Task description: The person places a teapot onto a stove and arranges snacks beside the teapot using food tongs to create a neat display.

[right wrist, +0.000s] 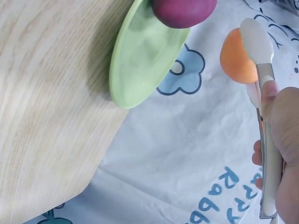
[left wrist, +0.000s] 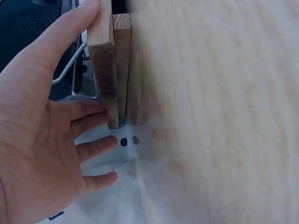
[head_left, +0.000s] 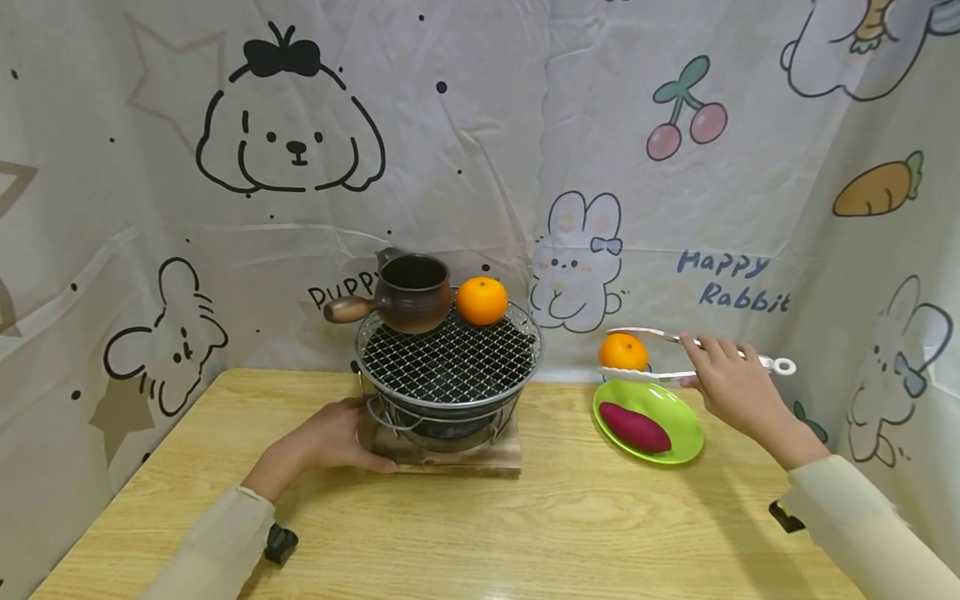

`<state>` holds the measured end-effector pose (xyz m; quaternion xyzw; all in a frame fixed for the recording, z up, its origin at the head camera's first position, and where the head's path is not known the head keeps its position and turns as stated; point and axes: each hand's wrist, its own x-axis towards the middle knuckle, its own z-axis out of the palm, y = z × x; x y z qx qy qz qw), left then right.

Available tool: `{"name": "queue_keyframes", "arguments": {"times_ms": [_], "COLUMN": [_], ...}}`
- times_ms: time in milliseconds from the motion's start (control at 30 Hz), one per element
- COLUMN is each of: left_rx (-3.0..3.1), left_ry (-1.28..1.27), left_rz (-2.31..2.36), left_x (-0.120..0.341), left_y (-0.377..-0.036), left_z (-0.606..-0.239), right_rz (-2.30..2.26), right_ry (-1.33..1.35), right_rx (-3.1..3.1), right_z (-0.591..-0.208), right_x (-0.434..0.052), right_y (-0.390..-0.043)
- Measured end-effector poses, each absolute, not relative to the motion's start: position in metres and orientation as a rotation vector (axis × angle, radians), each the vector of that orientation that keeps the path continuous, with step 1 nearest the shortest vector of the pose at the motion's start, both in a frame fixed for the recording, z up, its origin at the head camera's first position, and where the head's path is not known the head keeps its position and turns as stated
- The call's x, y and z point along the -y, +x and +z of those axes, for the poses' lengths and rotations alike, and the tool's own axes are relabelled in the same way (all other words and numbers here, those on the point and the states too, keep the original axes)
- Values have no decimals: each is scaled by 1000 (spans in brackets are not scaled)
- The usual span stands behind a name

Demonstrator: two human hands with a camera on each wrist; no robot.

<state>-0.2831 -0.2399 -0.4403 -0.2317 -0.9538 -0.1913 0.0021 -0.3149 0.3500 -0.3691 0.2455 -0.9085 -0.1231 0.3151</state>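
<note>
My right hand holds white-tipped tongs, whose two ends lie around an orange raised above the green plate. On that plate lies a purple sweet potato. At the left end of the wooden board under the grill, my left hand touches the board with its thumb and index finger; the other fingers are extended and slightly spread. Another orange sits on the wire grill rack, beside a brown pot with a wooden handle.
The light wood table carries the grill and plate. A printed cloth hangs close behind and at both sides. The pot's handle juts out left past the rack. A wire loop handle hangs at the grill's side near my left hand.
</note>
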Motion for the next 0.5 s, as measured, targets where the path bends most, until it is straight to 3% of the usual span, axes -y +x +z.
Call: {"name": "queue_keyframes", "arguments": {"times_ms": [500], "left_rx": [3082], "left_ry": [-696], "left_rz": [-489], "left_x": [234], "left_y": [-289], "left_z": [-428], "right_rz": [-292], "right_ry": [635], "right_rx": [2372], "right_z": [-358], "right_x": [-338], "right_y": [-311]}}
